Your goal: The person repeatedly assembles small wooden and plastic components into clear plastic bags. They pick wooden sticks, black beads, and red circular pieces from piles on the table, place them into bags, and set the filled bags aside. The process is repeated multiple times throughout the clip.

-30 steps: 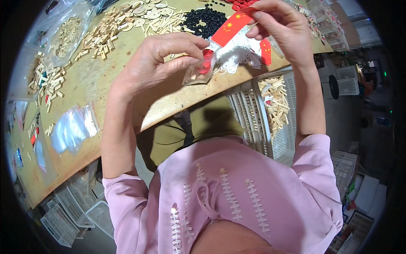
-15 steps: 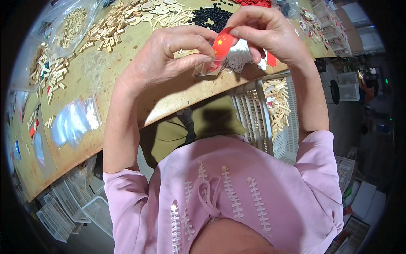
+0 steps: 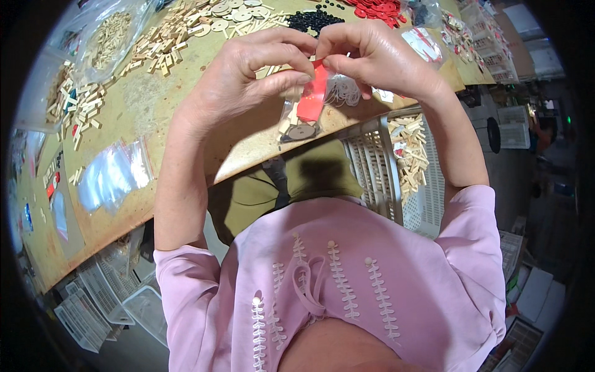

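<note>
A small clear plastic bag (image 3: 285, 118) hangs between my hands over the table's front edge. Low in it show a round wooden disc (image 3: 302, 132) and some wooden sticks. A small red flag (image 3: 313, 96) with faint yellow marks hangs along the bag; whether it is fully inside I cannot tell. My left hand (image 3: 251, 74) is closed in a pinch at the bag's upper left side, beside the flag. With thumb and forefinger, my right hand (image 3: 378, 59) pinches the flag's top end. Behind, white string (image 3: 343, 91) lies partly hidden by my right hand.
Wooden pieces (image 3: 164, 53), wooden discs (image 3: 220, 25), black beads (image 3: 313, 22) and red pieces (image 3: 378, 11) lie in heaps farther back. Empty clear bags (image 3: 114, 173) rest at the left. Below the edge, a white basket (image 3: 372, 167) stands beside wooden pieces (image 3: 407, 155).
The flag has gone from curved with its stars showing to hanging lower along the bag. My right hand has moved left, closer to my left hand. More of the bag shows.
</note>
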The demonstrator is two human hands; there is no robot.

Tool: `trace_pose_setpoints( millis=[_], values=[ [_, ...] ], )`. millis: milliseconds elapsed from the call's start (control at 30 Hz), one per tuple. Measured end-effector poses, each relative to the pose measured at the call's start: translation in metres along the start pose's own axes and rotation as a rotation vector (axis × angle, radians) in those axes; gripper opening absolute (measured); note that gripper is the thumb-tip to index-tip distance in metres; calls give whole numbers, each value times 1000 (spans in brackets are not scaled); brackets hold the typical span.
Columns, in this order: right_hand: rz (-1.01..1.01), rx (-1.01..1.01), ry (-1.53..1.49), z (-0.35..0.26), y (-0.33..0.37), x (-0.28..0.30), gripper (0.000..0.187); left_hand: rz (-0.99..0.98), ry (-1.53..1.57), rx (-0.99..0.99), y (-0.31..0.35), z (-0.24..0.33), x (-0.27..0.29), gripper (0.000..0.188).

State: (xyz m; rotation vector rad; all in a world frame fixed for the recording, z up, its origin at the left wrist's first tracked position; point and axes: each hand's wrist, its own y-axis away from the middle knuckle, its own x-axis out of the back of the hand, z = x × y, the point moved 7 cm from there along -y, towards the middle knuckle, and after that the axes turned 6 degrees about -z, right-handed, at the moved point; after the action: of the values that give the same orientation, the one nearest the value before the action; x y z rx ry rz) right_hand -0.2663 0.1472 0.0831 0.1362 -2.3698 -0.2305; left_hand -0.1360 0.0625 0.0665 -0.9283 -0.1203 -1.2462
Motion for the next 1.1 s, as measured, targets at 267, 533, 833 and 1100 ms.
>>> trace_pose_setpoints(
  millis=[267,533,833,1100],
  values=[
    [-93,-46,-527,20,-7,-3,19,-12,-47,13,1,-1,7,10],
    [-85,-131,-479,23,-2,-15,14,-48,-90,-17,0,0,5,11],
    [-221,-127,-465,23,-8,-23,12,-56,0,-14,0,-3,6,12],
    [-222,-127,-542,18,7,-34,20,-23,-16,-17,0,3,8,11]
  ],
)
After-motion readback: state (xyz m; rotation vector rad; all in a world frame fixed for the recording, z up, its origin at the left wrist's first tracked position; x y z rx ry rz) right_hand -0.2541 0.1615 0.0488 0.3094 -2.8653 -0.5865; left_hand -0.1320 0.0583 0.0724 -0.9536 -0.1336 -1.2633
